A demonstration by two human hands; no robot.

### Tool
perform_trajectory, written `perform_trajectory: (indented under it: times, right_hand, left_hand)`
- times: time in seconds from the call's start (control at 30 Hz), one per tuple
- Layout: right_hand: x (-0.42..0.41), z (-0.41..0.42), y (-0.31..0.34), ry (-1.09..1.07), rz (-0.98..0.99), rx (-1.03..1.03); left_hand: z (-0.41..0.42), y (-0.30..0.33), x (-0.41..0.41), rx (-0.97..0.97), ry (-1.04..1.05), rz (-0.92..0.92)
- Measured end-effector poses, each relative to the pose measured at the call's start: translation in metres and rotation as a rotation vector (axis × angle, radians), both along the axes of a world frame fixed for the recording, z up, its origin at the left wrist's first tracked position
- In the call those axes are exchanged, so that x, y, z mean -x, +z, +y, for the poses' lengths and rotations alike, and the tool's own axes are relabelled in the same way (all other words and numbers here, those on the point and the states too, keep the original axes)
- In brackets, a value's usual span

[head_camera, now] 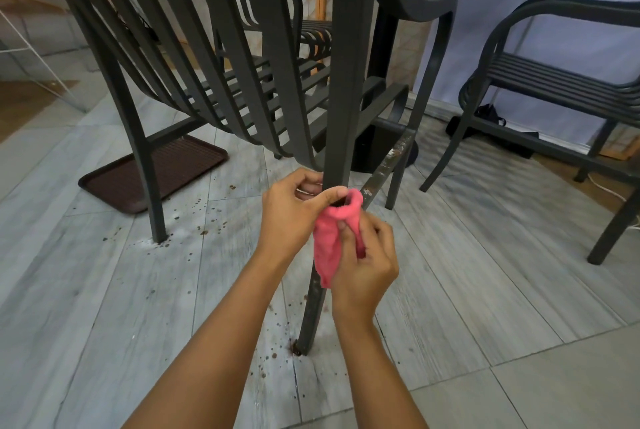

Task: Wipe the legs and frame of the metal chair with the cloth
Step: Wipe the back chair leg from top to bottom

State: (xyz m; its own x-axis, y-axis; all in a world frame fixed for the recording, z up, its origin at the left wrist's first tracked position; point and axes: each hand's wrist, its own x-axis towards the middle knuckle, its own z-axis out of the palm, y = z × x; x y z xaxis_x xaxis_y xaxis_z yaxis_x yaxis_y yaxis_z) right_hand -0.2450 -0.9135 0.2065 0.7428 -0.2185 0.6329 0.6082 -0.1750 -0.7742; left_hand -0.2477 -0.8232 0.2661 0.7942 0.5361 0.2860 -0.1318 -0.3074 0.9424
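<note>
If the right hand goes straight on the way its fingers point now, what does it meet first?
The right hand holds the pink cloth and its fingers point left, toward the chair leg. It would probably press the cloth against that leg first; the left hand lies just beyond. Depth is unclear.

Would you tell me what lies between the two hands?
In the head view, the chair leg and the bunched pink cloth lie between the left hand and right hand.

Floor (104, 290): grey tiles, brown spots; bears chair (346, 82), second chair (554, 82), brown tray (156, 172), black bag (488, 116).
</note>
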Motion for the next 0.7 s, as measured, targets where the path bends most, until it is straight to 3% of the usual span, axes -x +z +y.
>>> perform_trajectory:
  times: [0.7]
  right_hand:
    - [-0.004,0.028,-0.037,-0.101,0.108,0.034]
  left_hand:
    - [0.003,0.001,0.001,-0.125,0.027,0.011]
